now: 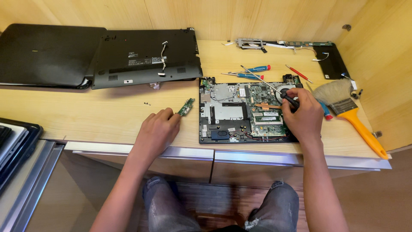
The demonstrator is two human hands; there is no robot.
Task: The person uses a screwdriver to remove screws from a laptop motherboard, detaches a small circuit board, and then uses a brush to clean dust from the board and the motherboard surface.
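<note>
Nearest, our left hand [156,129] pinches a small green circuit board [186,107] on the smooth pale wooden desk [86,111]. Our right hand [304,115] grips a black-handled screwdriver [274,88] over the opened laptop base [246,111], its green mainboard exposed. Beyond lie matte black laptop covers [146,56].

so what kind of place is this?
Likely a small electronics repair bench: an opened laptop with its board bare, screwdrivers, a dusting brush and removed covers on a wooden counter.
</note>
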